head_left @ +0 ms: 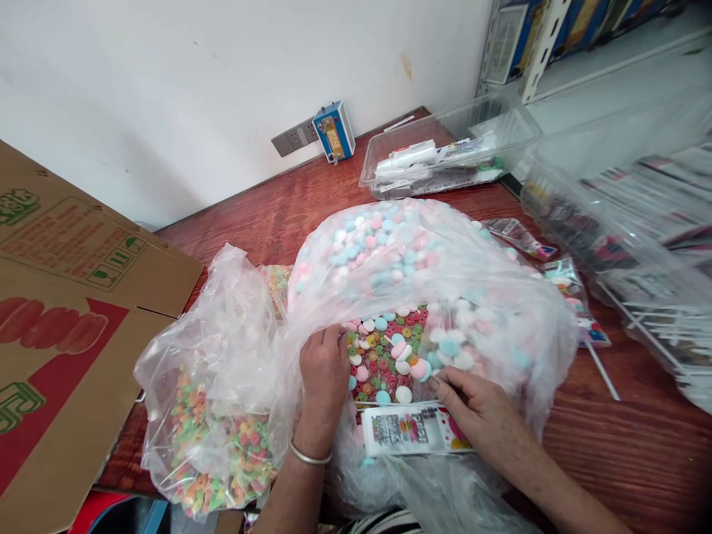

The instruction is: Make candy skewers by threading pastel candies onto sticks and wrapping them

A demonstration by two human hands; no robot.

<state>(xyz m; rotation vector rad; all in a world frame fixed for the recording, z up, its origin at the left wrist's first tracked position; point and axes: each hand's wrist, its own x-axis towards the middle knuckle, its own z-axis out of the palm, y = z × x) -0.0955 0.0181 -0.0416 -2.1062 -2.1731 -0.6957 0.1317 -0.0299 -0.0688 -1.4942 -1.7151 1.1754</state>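
Note:
My right hand (478,404) pinches the lower end of a short row of pink, white, orange and blue candies (410,357), which looks threaded on a thin stick. Beneath it lie loose round candies and small red, green and yellow candy rings (383,371). My left hand (324,371) is closed at the left edge of these candies, beside the plastic; what its fingertips hold, if anything, is hidden. A large clear plastic bag (389,274) of pastel candies surrounds the spot. Just below the candies, near my right hand, lies a stack of printed white wrappers (403,430).
At left are a bag of colourful candies (211,437) and a cardboard box (72,297). A clear bin (445,159) and a blue-white device (334,132) stand at the back. Further right are wrapped candy sticks (575,297) and a bin (617,245) with packaging and white sticks.

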